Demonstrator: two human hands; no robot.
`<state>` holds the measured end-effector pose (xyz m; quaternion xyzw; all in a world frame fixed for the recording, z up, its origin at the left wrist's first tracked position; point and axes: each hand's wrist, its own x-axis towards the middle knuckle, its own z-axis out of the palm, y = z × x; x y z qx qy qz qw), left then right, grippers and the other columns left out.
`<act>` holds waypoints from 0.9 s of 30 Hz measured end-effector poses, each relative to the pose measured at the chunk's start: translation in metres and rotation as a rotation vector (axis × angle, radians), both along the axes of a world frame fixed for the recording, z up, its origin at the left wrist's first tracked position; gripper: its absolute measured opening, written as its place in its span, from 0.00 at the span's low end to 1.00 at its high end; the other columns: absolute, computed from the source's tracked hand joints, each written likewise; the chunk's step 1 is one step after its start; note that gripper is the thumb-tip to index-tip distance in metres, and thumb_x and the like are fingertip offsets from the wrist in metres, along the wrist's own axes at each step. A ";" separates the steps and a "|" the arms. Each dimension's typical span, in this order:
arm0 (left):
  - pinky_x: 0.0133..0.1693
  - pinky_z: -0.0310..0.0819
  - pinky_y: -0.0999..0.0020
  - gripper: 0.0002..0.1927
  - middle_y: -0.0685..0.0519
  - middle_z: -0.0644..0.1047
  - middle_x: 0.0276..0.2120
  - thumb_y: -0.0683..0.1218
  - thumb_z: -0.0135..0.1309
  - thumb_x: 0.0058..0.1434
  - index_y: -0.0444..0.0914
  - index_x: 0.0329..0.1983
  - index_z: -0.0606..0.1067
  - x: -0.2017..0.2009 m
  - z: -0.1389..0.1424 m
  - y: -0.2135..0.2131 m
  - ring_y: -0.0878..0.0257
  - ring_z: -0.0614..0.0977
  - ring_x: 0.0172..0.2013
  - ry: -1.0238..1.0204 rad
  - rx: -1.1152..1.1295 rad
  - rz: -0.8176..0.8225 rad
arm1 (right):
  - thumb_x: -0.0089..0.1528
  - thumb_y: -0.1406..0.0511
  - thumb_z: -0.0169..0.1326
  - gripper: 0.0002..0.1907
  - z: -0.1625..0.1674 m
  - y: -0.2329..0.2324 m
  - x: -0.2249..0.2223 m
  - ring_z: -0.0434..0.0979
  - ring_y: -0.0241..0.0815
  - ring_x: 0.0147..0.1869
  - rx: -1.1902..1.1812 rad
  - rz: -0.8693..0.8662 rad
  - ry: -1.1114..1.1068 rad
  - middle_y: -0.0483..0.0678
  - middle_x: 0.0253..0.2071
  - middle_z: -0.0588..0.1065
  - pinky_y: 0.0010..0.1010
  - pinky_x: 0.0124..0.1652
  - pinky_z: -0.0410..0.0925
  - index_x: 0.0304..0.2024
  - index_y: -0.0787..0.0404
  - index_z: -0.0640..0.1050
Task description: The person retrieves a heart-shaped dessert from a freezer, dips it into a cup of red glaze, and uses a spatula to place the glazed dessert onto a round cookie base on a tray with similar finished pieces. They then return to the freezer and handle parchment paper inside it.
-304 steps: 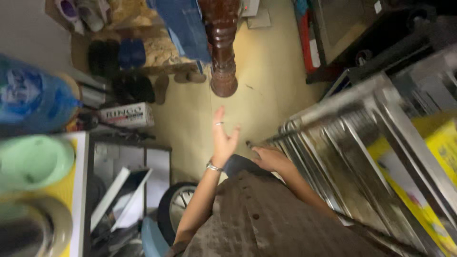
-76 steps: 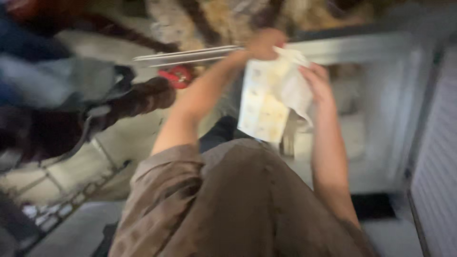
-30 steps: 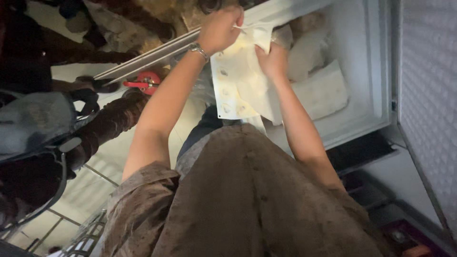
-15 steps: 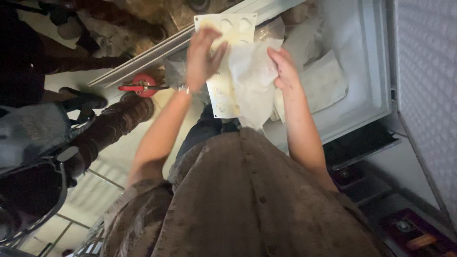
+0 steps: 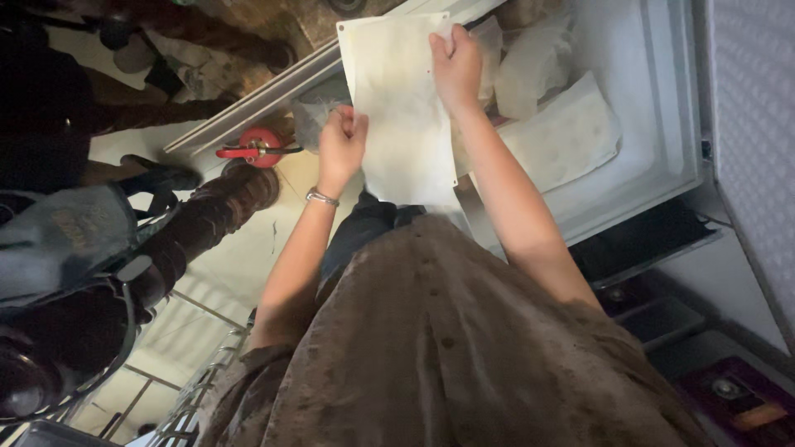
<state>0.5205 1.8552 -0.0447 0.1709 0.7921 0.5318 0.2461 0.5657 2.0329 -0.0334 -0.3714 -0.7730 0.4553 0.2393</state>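
white flat panel point(image 5: 406, 108) clamped by both hands: left hand point(image 5: 341, 142) at 9 o'clock edge, right hand point(image 5: 457, 64) at 1 o'clock edge.

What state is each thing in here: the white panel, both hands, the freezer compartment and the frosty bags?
White panel: held up flat, clear of the compartment.
Left hand: grip closed on the panel's left edge.
Right hand: grip closed near its top right.
Freezer compartment: open.
Frosty bags: lying inside.
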 end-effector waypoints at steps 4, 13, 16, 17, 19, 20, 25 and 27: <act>0.25 0.68 0.66 0.12 0.54 0.74 0.17 0.48 0.60 0.64 0.35 0.38 0.73 0.009 0.003 0.000 0.65 0.76 0.19 0.045 -0.148 -0.008 | 0.67 0.62 0.64 0.17 -0.015 0.002 0.000 0.67 0.46 0.30 0.051 -0.057 -0.093 0.55 0.27 0.70 0.38 0.33 0.65 0.38 0.66 0.71; 0.35 0.72 0.56 0.15 0.49 0.77 0.31 0.48 0.61 0.63 0.36 0.48 0.73 0.005 0.014 0.001 0.51 0.79 0.33 0.419 -0.323 -0.052 | 0.59 0.65 0.61 0.26 -0.016 -0.035 0.035 0.63 0.60 0.71 0.676 0.369 -0.085 0.56 0.65 0.67 0.55 0.65 0.57 0.59 0.58 0.71; 0.54 0.73 0.57 0.11 0.49 0.76 0.50 0.44 0.55 0.66 0.41 0.51 0.75 -0.002 0.015 0.013 0.51 0.77 0.53 0.655 -0.197 -0.268 | 0.63 0.59 0.59 0.36 -0.012 -0.075 0.050 0.57 0.62 0.76 0.542 0.624 -0.322 0.60 0.72 0.61 0.60 0.68 0.53 0.70 0.62 0.64; 0.59 0.69 0.57 0.17 0.49 0.74 0.57 0.45 0.55 0.62 0.41 0.54 0.74 -0.008 0.014 0.022 0.50 0.74 0.59 0.648 -0.144 -0.409 | 0.63 0.57 0.58 0.38 -0.012 -0.076 0.048 0.55 0.64 0.76 0.542 0.619 -0.344 0.63 0.71 0.59 0.61 0.68 0.51 0.70 0.65 0.62; 0.67 0.59 0.53 0.24 0.46 0.68 0.67 0.48 0.53 0.62 0.39 0.62 0.71 -0.019 0.012 0.041 0.49 0.66 0.68 0.661 -0.138 -0.609 | 0.62 0.52 0.57 0.43 -0.010 -0.080 0.048 0.50 0.69 0.75 0.530 0.610 -0.388 0.69 0.70 0.54 0.63 0.68 0.49 0.70 0.69 0.58; 0.68 0.53 0.49 0.26 0.45 0.63 0.70 0.51 0.52 0.66 0.37 0.66 0.68 -0.022 0.012 0.050 0.48 0.61 0.70 0.677 -0.185 -0.675 | 0.62 0.51 0.57 0.44 -0.010 -0.082 0.049 0.49 0.69 0.75 0.529 0.610 -0.384 0.70 0.70 0.53 0.63 0.68 0.49 0.70 0.70 0.57; 0.70 0.41 0.39 0.35 0.46 0.53 0.76 0.57 0.49 0.71 0.36 0.75 0.60 -0.013 0.009 0.067 0.49 0.51 0.75 0.735 -0.349 -0.717 | 0.62 0.50 0.56 0.49 -0.004 -0.080 0.076 0.46 0.63 0.79 0.395 0.540 -0.334 0.68 0.75 0.50 0.62 0.68 0.49 0.72 0.75 0.54; 0.70 0.40 0.38 0.35 0.46 0.53 0.76 0.58 0.50 0.71 0.37 0.75 0.59 -0.008 0.010 0.072 0.47 0.50 0.75 0.793 -0.384 -0.724 | 0.62 0.50 0.56 0.46 -0.001 -0.081 0.097 0.48 0.62 0.80 0.381 0.548 -0.382 0.64 0.75 0.52 0.61 0.69 0.51 0.72 0.71 0.56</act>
